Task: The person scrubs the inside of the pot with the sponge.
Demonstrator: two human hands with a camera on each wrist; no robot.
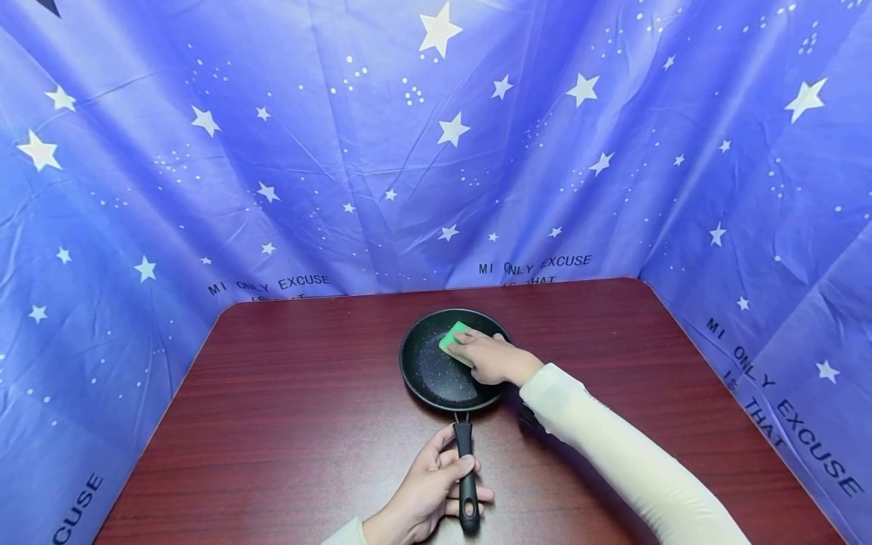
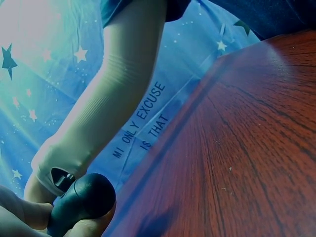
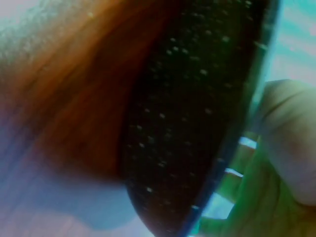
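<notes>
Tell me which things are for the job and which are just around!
For the job:
- pan, its handle in the left grip
- sponge, in the right grip

Just around:
- table
- starry curtain

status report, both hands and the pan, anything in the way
Left hand gripping handle. Right hand holding sponge inside pan. Right hand hides part of pan from head view.
</notes>
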